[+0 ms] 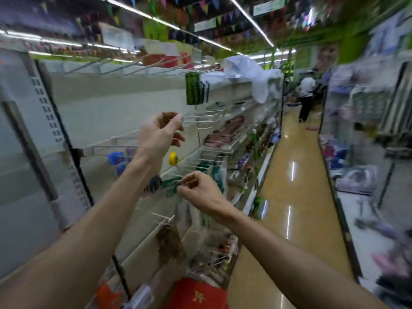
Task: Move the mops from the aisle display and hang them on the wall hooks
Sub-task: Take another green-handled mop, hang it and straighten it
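My left hand (160,132) is raised in front of the shelf wall, and its thumb and forefinger pinch the tip of a white wire hook (205,117). Lower down, my right hand (198,190) pinches the green header card (172,188) of a clear plastic packet (185,215) that hangs at another wire hook. Below that, a brown shaggy bundle (169,241), possibly a mop head, hangs from a peg. The picture is motion-blurred and no mop handle can be made out.
White shelving with many wire hooks (133,70) runs along the left, with a green package (195,90) hanging high up. The shiny aisle floor (292,175) leads away to a person (306,97) standing far off. More blurred shelves (356,152) line the right, and a red box (198,293) sits below.
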The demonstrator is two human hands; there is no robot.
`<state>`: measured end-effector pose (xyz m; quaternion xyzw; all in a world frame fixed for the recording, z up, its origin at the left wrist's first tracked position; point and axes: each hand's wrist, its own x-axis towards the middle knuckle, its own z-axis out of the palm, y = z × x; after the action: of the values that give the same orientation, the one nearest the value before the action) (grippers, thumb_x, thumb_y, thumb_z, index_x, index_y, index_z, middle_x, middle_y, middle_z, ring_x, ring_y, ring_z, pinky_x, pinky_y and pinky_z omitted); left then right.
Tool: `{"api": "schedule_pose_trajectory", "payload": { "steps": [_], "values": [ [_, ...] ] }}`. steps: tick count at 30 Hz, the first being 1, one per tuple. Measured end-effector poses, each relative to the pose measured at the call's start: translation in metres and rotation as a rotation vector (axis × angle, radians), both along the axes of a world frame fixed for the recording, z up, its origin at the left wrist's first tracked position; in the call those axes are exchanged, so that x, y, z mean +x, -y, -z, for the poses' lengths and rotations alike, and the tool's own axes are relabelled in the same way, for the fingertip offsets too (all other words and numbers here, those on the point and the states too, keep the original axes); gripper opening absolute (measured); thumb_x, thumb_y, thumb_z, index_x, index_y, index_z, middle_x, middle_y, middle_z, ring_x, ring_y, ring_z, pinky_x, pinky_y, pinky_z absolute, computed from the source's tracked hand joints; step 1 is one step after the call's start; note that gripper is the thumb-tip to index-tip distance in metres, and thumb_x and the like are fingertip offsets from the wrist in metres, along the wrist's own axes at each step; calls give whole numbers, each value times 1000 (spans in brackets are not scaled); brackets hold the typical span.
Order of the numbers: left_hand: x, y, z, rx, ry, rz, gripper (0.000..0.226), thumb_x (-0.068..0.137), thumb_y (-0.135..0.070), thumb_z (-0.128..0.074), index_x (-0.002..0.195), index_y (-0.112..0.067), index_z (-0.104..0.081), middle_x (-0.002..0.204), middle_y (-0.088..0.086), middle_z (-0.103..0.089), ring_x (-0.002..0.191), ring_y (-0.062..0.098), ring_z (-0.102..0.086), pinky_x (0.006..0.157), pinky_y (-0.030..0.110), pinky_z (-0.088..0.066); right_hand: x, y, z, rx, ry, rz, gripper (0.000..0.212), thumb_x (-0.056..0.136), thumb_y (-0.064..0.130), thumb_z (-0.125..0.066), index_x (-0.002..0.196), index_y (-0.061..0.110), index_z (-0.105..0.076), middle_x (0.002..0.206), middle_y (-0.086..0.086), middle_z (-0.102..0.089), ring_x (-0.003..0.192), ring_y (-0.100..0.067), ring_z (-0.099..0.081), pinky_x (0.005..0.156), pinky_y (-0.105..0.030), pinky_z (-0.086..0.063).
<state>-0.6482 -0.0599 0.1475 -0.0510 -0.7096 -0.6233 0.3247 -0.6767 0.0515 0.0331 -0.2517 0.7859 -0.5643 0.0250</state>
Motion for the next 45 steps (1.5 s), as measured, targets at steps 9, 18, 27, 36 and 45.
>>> {"api": "schedule_pose_trajectory", "payload": {
  "steps": [9, 18, 27, 36, 45],
  "values": [
    [-172, -146, 23, 4, 44, 149, 5, 98, -22, -65, 95, -18, -67, 80, 5, -66, 64, 17, -64, 65, 36, -53, -157, -161, 18, -11, 53, 219, 15, 88, 28, -70, 100, 21, -64, 97, -1, -70, 91, -19, -69, 87, -43, -60],
    [-323, -230, 52, -36, 95, 307, 15, 99, -25, -62, 105, -12, -68, 82, 5, -67, 68, 15, -65, 66, 33, -54, -283, -243, 36, -59, 109, 357, 13, 91, 22, -69, 102, 20, -64, 100, -5, -69, 92, -19, -66, 78, -33, -57],
    [-510, -255, 79, 52, 118, 436, 14, 99, -22, -63, 103, -10, -68, 76, 0, -64, 69, 18, -64, 60, 26, -52, -458, -275, 48, -44, 165, 483, 18, 91, 23, -69, 108, 20, -63, 102, -5, -70, 91, -21, -69, 80, -34, -59],
    [-700, -263, 112, 38, 217, 443, 14, 98, -25, -63, 104, -13, -68, 84, 9, -64, 72, 19, -64, 63, 27, -54, -624, -300, 73, -59, 192, 595, 11, 90, 26, -70, 99, 28, -63, 99, 0, -70, 92, -17, -70, 75, -29, -59],
    [-869, -277, 148, 16, 271, 402, 12, 98, -25, -64, 102, -15, -69, 82, 6, -65, 69, 16, -65, 62, 27, -54, -800, -320, 114, -72, 274, 593, 13, 88, 19, -69, 99, 23, -63, 92, -1, -69, 79, -14, -68, 60, -20, -51]
  ]
}}
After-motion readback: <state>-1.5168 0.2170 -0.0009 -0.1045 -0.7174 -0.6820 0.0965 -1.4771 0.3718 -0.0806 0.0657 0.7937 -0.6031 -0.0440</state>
